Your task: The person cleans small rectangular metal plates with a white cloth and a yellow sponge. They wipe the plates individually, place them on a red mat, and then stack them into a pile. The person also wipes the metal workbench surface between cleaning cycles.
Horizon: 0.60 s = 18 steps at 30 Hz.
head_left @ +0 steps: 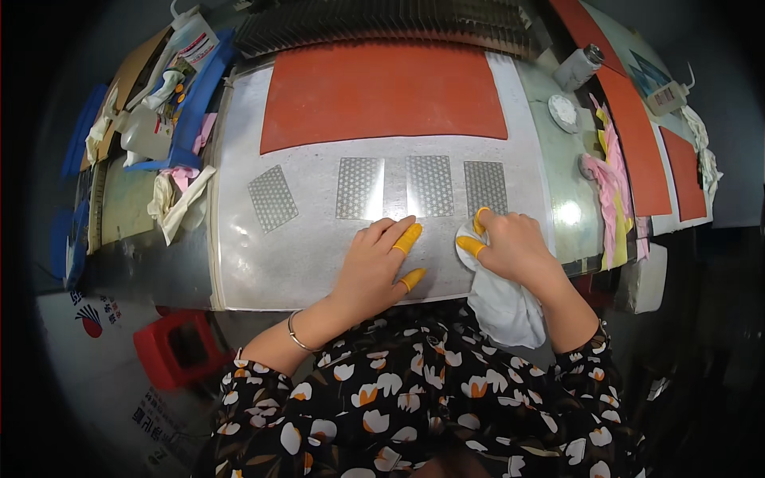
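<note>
Several thin grey patterned plates lie in a row on the pale work sheet [263, 271]. The leftmost plate [273, 198] is tilted and stands apart from the rest. Two upright plates, one left of centre [360, 188] and one right of centre [430, 186], reflect bright light. My left hand [369, 259], with yellow finger cots on thumb and index finger, is open just below these two, holding nothing visible. My right hand [514, 248], also in yellow finger cots, grips a white cloth [504, 307] at the lower edge of the rightmost plate [486, 183]. The cloth hangs toward my lap.
An orange-red mat [382, 95] covers the far part of the sheet, before a dark slotted rack [382, 24]. A blue tray [209, 88] with bottles stands left. Right are a metal-topped bottle [578, 68], a small white dish [562, 113] and pink cloths [610, 187].
</note>
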Motion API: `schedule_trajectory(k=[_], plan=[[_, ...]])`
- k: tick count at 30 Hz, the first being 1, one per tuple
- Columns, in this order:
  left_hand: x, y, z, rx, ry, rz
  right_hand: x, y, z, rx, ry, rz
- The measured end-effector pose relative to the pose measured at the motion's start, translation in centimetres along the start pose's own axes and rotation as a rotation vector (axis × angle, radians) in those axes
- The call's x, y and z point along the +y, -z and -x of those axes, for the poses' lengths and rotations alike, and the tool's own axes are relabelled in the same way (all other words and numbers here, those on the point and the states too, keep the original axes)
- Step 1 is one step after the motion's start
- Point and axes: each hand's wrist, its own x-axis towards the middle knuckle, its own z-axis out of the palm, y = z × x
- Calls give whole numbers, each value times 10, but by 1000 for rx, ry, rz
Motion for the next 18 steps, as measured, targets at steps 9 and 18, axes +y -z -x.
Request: schedule_trajectory(k=[9, 18], plan=[[2, -2, 5, -28, -25, -66, -35, -14, -112, 201, -59, -47], [-22, 6, 25, 28, -38, 169, -50, -27, -57, 93, -18, -11]])
